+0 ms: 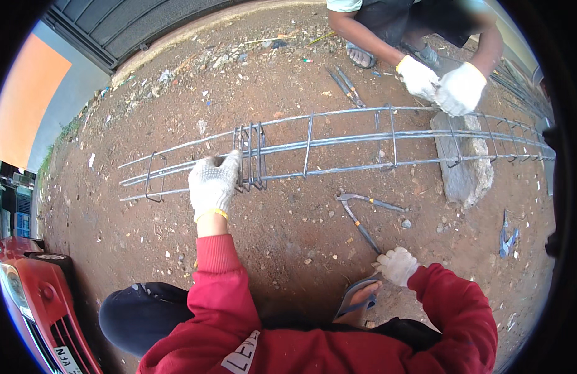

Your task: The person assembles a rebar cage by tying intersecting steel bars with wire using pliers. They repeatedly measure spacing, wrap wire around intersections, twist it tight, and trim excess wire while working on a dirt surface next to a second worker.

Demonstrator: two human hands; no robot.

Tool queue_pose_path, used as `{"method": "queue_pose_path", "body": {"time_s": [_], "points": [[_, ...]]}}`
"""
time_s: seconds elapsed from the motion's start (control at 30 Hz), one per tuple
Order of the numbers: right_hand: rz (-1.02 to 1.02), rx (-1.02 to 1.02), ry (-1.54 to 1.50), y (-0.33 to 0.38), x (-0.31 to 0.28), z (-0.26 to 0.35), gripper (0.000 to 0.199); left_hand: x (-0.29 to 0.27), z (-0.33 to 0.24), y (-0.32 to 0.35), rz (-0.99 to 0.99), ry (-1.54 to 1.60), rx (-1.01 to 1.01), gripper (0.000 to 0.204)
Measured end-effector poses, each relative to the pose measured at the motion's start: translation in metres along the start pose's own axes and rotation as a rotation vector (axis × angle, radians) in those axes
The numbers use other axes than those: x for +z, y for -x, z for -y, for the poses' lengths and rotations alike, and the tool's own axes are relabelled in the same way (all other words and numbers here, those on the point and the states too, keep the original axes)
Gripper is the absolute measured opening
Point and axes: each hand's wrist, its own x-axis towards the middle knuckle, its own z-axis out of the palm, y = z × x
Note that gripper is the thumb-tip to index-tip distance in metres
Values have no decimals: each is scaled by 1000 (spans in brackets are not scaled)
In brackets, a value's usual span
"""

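A long cage of steel rebar (338, 142) runs left to right in front of me, with square stirrups around its bars. My left hand (213, 187), in a white glove, is closed at a bunch of stirrups (258, 156) on the cage's left part; its fingertips are partly hidden. Lower right, my gloved right hand (397, 266) is closed at the end of one handle of the end-cutting pincers (358, 229). Those pincers lie on the dirt with their handles spread. A single stirrup (155, 177) hangs nearer the cage's left end.
A concrete block (460, 171) supports the cage at right. Across it a co-worker's gloved hands (461, 88) meet over the bars. Another pair of pincers (347, 87) lies beyond the cage, and a blue tool (506, 237) at far right. A red car (45, 299) stands lower left.
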Motion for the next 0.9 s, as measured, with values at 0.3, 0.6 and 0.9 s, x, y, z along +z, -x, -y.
{"method": "queue_pose_path", "body": {"time_s": [0.3,0.6,0.9], "points": [[-418,272,61,17,-85,-80,37,21,13,-41,638,403,21,36],[-756,-9,-370,-154,-253,-52,31,-4,34,-41,559,582,-128,22],[-166,-187,-469,-256,-305,-35,29,-37,85,-65,504,410,-203,29]]}}
